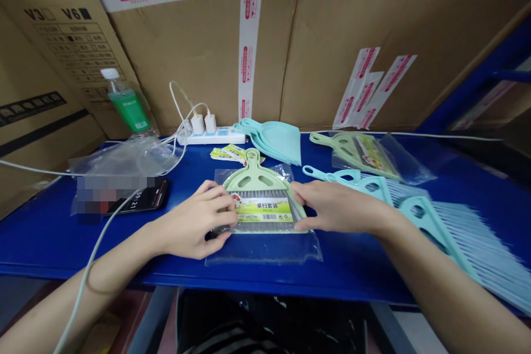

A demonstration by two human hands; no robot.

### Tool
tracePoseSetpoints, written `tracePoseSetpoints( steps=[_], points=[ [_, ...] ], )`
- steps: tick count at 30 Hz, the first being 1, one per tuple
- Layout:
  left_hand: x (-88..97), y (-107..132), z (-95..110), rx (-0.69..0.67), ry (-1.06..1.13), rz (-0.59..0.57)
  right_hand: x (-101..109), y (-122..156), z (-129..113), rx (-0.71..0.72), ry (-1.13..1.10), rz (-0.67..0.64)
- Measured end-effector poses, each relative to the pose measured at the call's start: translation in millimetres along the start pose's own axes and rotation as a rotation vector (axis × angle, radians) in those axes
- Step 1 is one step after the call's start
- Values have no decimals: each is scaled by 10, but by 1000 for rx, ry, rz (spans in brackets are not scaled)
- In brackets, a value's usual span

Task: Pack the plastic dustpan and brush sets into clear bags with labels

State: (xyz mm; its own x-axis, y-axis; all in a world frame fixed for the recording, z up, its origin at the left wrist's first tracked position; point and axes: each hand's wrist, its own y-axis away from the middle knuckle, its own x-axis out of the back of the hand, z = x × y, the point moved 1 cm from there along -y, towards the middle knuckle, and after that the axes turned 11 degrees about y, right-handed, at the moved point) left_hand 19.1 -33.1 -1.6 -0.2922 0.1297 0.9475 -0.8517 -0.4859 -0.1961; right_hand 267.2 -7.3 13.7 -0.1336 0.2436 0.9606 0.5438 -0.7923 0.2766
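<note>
A pale green mini dustpan and brush set [259, 191] with a printed label lies in a clear plastic bag [265, 249] on the blue table [45, 238]. My left hand [194, 224] grips the left edge of the bagged set, fingers curled over it. My right hand [332, 207] pinches the right edge of the same set. Both hands rest on the table near its front edge.
Behind lie stacked turquoise dustpans [277, 141], another bagged green set [365, 155], turquoise brushes [435, 215] at right, a white power strip [209, 134], label slips [228, 153], a green-label bottle [126, 102], loose plastic bags [124, 157] and a phone [145, 197]. Cardboard boxes [352, 38] wall the back.
</note>
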Motion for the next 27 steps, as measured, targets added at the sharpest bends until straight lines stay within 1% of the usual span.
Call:
tracePoseSetpoints(
  steps=[2,6,8,10,17,27],
  points=[
    [-10,-9,16,-15,4,-2,7,-1,-5,-13,3,-18],
    [-15,-13,21,-24,36,-43,21,-4,-12,-30,10,-62],
    [-20,-12,15,-29,17,-49,22,-7,-10,-32,16,-71],
    [-38,-15,9,-43,-29,-35,18,-10,-7,-31,19,-74],
    [-162,-70,24,-140,-222,70,4,-5,-18,-11,14,-51],
    [-155,-68,44,-137,-241,73,22,-11,-38,-4,30,-46]
  ],
)
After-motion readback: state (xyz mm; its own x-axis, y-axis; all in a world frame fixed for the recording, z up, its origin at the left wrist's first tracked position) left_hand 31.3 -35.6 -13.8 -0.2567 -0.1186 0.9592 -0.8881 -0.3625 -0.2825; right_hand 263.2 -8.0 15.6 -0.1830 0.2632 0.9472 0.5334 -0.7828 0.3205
